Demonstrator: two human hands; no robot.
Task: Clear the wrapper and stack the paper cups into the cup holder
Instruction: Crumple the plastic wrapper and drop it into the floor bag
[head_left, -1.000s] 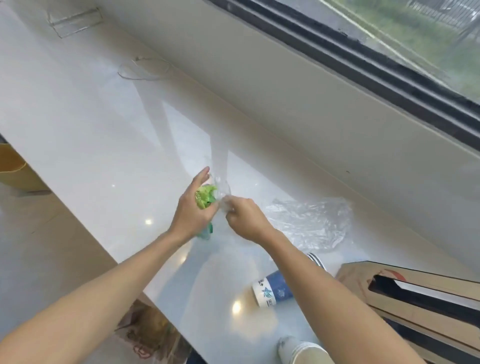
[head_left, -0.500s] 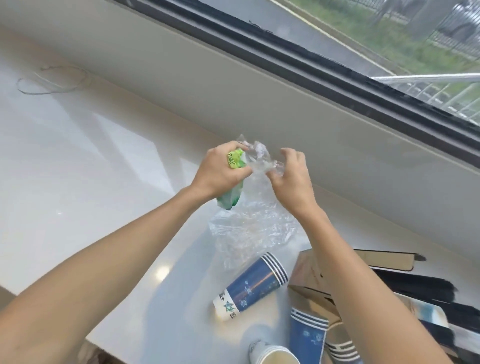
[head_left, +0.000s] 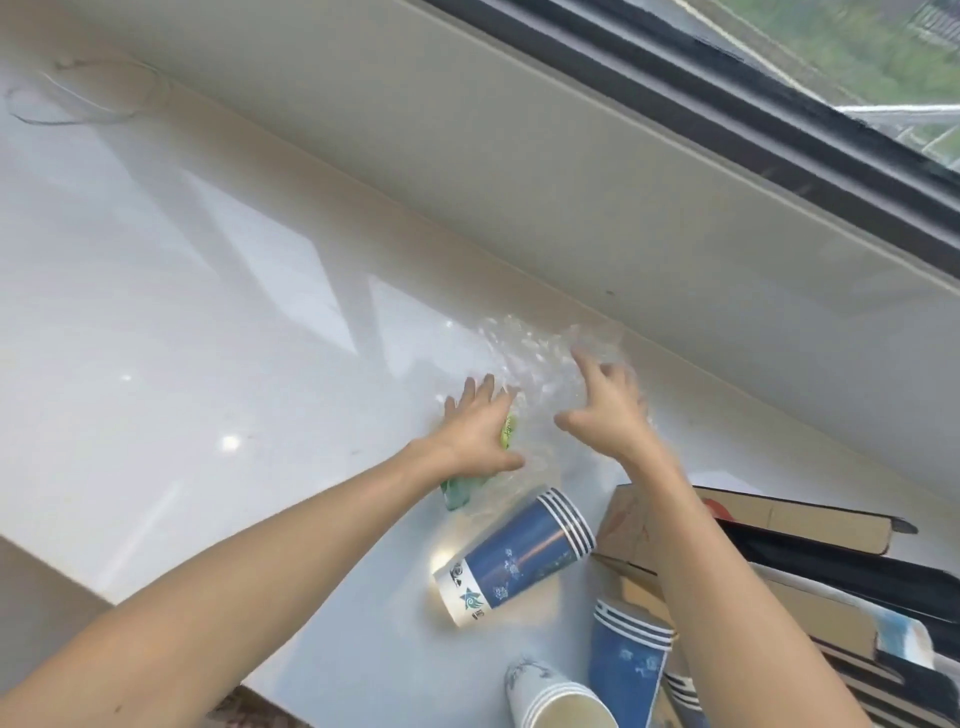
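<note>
The clear plastic wrapper (head_left: 535, 353) lies crumpled on the white counter (head_left: 208, 338) near the wall. Its green printed end (head_left: 456, 492) pokes out under my left hand (head_left: 475, 434), which lies flat on it with the fingers stretched out. My right hand (head_left: 608, 405) hovers over the clear part with the fingers spread and holds nothing. A stack of blue paper cups (head_left: 519, 556) lies on its side just below my hands. Another blue stack (head_left: 626, 660) stands upside down. A white cup stack (head_left: 558, 699) stands mouth up. The cardboard cup holder (head_left: 789, 519) lies at the right.
A low beige wall (head_left: 571, 182) with a dark window frame (head_left: 727, 88) runs along the far side of the counter. A thin loop of clear string (head_left: 78, 98) rests at the far left. The counter's near edge drops to the floor at the lower left.
Both hands came down from chest height with the wrapper to the counter. They have let go of their pinch; the left now lies flat on the green end and the right has spread its fingers.
</note>
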